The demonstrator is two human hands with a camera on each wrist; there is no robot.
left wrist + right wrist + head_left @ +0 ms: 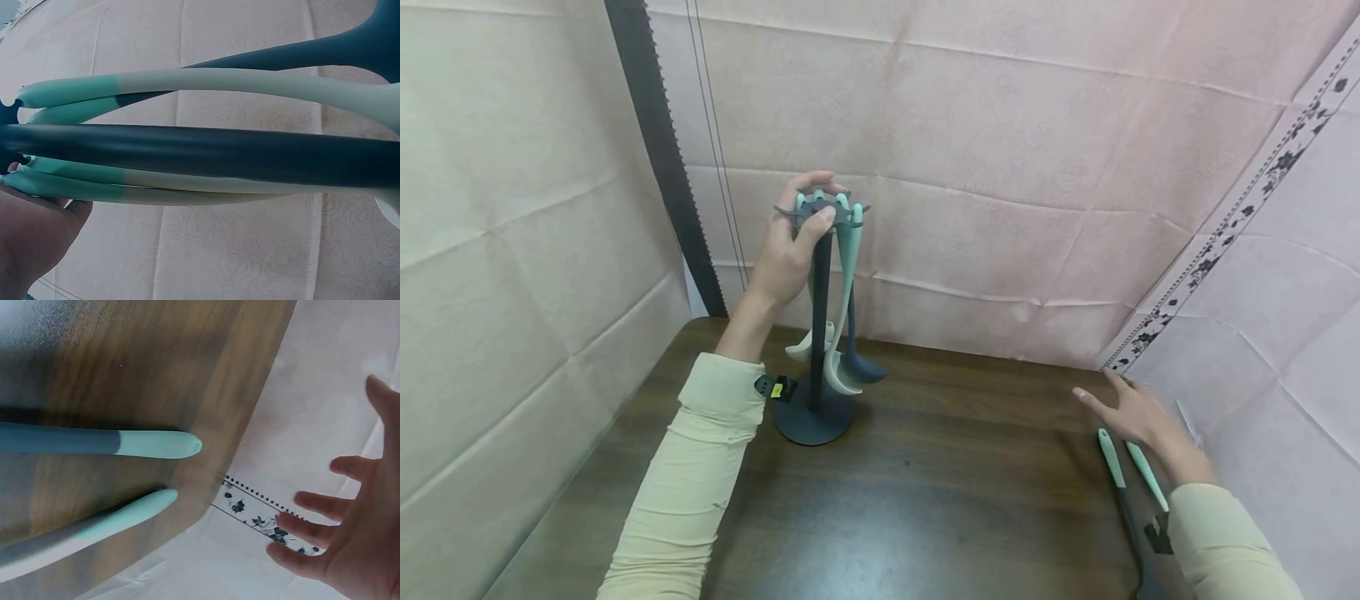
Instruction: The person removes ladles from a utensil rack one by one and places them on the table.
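Observation:
My left hand (781, 262) grips the top ring of a dark utensil stand (815, 425), thumb over the front and fingers behind. From the ring hang several mint-handled utensils, among them a dark ladle (863, 370) and a pale ladle (841, 379). In the left wrist view their handles run alongside the stand's pole (250, 153). Over at the right, my right hand (1138, 417) hovers with spread fingers, holding nothing. Below it lie a dark utensil with a mint handle (1111, 458) and a pale one with a mint handle (1147, 475); their far ends are partly hidden or cut off.
The stand is on a brown wooden table (955, 467), towards its back left. Pale cloth walls (962, 175) enclose the back and both sides. A floral border strip (1206, 262) runs down the back right corner to the table edge.

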